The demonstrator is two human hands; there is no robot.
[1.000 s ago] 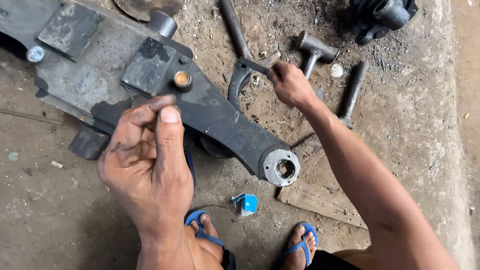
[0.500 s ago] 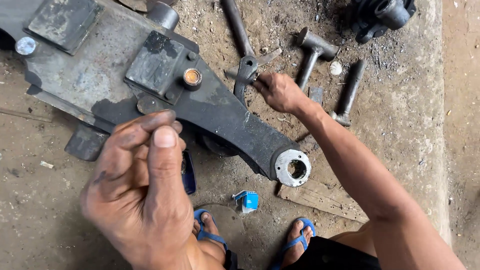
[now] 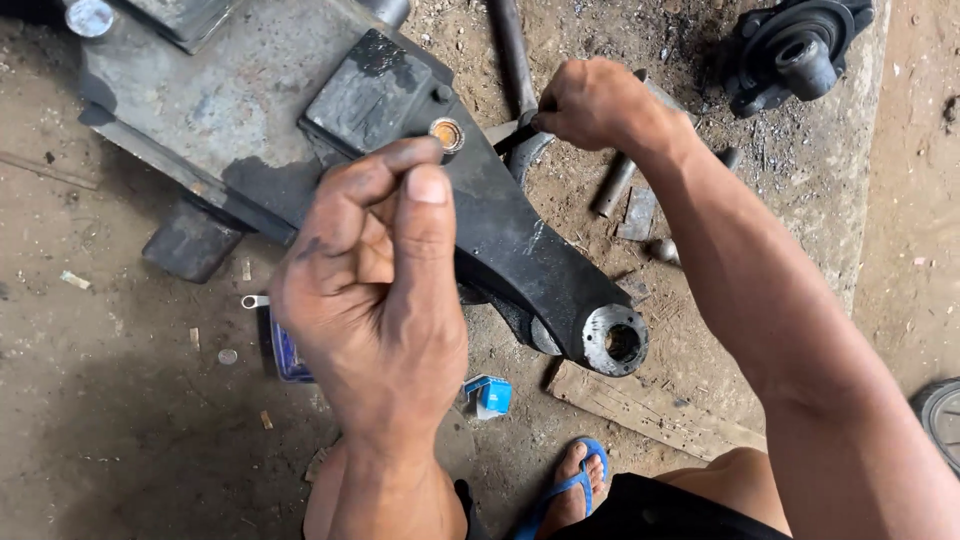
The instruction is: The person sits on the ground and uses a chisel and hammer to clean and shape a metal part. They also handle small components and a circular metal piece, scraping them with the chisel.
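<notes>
While the left hand (image 3: 375, 290) pinches (contents unclear), the right hand (image 3: 595, 105) grips seemingly a wrench (image 3: 520, 135) beside the arm (image 3: 520, 250).

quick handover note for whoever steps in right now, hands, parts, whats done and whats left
Left hand: raised over the metal arm, fingers pinched together; whether anything small sits between them cannot be told.
Right hand: closed on a dark tool, at the arm's edge beside the brass bush.
Parts: the arm lies on the dirt floor, its ring end resting over a wooden board. A long bar and a short rod lie beyond the arm.
Done: the bush sits in its hole in the arm; the ring end's hole shows open.
Left: the tool is not on the bush yet.
</notes>
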